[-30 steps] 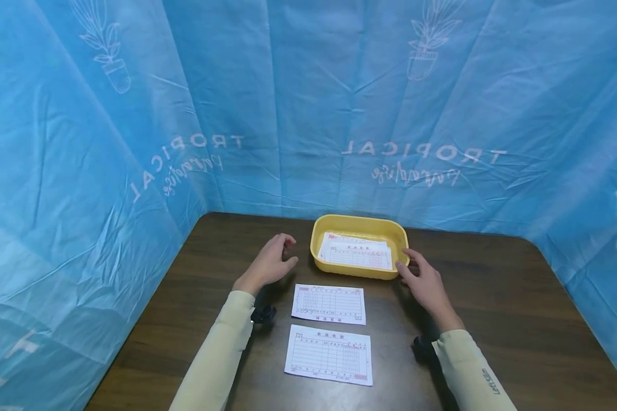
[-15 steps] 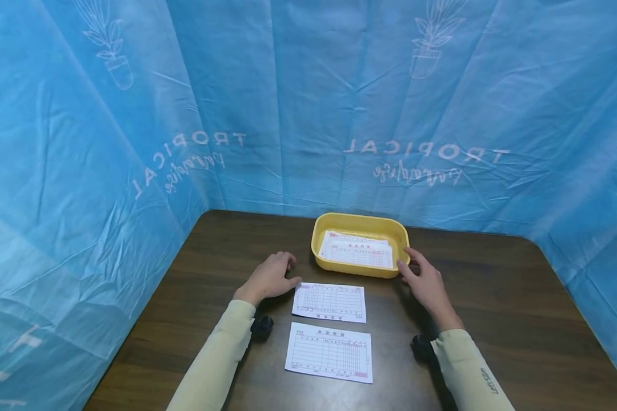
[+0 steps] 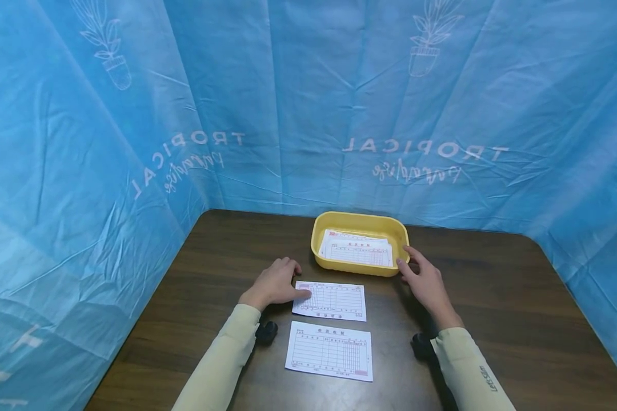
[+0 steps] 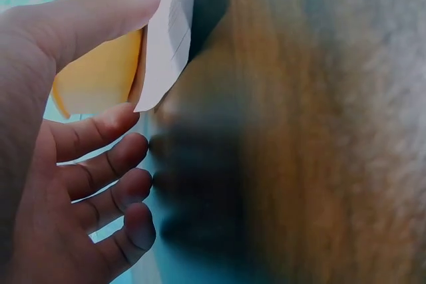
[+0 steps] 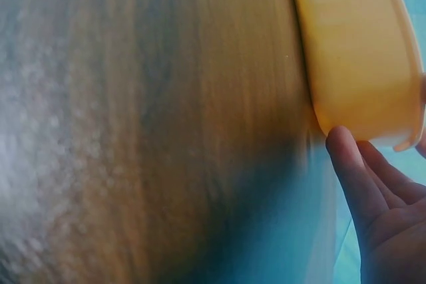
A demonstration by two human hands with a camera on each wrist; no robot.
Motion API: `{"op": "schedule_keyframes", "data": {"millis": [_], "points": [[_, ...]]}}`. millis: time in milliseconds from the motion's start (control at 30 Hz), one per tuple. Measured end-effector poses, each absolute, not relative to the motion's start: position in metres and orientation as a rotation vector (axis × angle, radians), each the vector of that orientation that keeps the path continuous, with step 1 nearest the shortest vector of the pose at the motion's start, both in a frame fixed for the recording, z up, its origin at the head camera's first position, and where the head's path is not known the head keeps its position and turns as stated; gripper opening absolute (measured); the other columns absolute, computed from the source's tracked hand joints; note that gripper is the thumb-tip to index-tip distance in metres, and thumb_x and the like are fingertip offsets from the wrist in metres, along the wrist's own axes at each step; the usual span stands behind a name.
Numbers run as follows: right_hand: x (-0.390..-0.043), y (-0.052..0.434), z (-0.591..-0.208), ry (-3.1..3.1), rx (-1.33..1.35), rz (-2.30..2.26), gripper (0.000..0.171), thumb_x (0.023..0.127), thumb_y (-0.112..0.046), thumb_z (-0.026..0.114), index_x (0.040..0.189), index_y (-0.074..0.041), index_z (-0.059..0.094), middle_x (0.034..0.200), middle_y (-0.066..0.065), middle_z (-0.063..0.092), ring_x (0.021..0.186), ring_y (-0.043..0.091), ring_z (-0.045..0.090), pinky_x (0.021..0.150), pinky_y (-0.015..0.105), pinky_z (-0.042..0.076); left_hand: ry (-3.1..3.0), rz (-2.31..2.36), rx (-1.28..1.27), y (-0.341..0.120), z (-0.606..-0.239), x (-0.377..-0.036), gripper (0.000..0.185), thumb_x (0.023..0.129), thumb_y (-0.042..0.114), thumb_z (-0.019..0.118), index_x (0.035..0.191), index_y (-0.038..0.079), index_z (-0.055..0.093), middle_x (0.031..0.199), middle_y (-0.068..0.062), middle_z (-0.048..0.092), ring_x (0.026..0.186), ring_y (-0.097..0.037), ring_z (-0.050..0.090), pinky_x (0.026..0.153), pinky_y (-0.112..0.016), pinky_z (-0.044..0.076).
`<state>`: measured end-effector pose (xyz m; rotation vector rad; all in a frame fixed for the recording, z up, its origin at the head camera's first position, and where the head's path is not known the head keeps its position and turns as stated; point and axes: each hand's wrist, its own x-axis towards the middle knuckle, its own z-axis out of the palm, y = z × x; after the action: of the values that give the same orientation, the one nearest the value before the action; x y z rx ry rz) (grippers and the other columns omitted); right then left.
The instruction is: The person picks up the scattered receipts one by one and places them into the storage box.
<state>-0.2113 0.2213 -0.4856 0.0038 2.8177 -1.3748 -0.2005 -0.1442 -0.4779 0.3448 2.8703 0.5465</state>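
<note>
My left hand [image 3: 276, 283] has its thumb laid on the left end of a printed paper form [image 3: 334, 302]. Seen from the left wrist, the thumb [image 4: 110, 18] overlaps the sheet [image 4: 168, 38], while the index fingertip sits right at its slightly bent corner; the other fingers are loosely curved off the sheet. My right hand [image 3: 427, 282] holds the front right corner of a yellow plastic tray [image 3: 357, 271], thumb at the front wall, fingers at the right rim. In the right wrist view those fingers [image 5: 349, 164] lie against the end of the tray [image 5: 363, 58].
Several printed forms [image 3: 355, 254] lie inside the tray. A second form [image 3: 329, 351] lies nearer on the dark wooden table [image 3: 504, 319], oriented the other way round. Blue printed cloth [image 3: 308, 114] hangs around the table's back and sides.
My left hand has come down and nearer from beside the tray, and its thumb now lies on the upper form. The right hand has stayed at the tray's corner.
</note>
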Motion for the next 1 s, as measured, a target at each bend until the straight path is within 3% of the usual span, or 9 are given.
{"op": "schedule_keyframes", "data": {"millis": [400, 767, 1000], "points": [[-0.2117, 0.2218, -0.4846, 2.811, 0.018, -1.365, 0.064, 0.097, -0.05, 0.049, 0.151, -0.02, 0.032, 0.134, 0.02, 0.048, 0.094, 0.026, 0.064, 0.081, 0.046, 0.052, 2.86, 0.529, 0.412, -0.1379, -0.4793, -0.1948, 0.045, 0.072, 0.055, 0.077, 0.093, 0.019, 0.058, 0.089, 0.005, 0.048, 0.086, -0.016, 0.044, 0.07, -0.032, 0.043], [-0.2099, 0.2215, -0.4829, 2.811, 0.019, -1.371, 0.065, 0.096, -0.053, 0.048, 0.15, -0.02, 0.032, 0.136, 0.02, 0.047, 0.094, 0.026, 0.063, 0.079, 0.044, 0.052, 2.719, 0.86, 0.435, -0.1369, -0.4777, -0.1906, 0.024, 0.086, 0.023, 0.074, 0.1, 0.02, 0.055, 0.087, 0.003, 0.056, 0.081, -0.015, 0.053, 0.071, -0.029, 0.047], [-0.2092, 0.2214, -0.4816, 2.789, 0.026, -1.382, 0.063, 0.097, -0.05, 0.049, 0.151, -0.021, 0.032, 0.138, 0.021, 0.044, 0.095, 0.027, 0.063, 0.08, 0.045, 0.052, 2.679, 1.059, 0.479, -0.1444, -0.477, -0.1927, 0.015, 0.089, 0.014, 0.07, 0.098, 0.019, 0.059, 0.088, 0.004, 0.058, 0.083, -0.016, 0.055, 0.074, -0.029, 0.049]]}}
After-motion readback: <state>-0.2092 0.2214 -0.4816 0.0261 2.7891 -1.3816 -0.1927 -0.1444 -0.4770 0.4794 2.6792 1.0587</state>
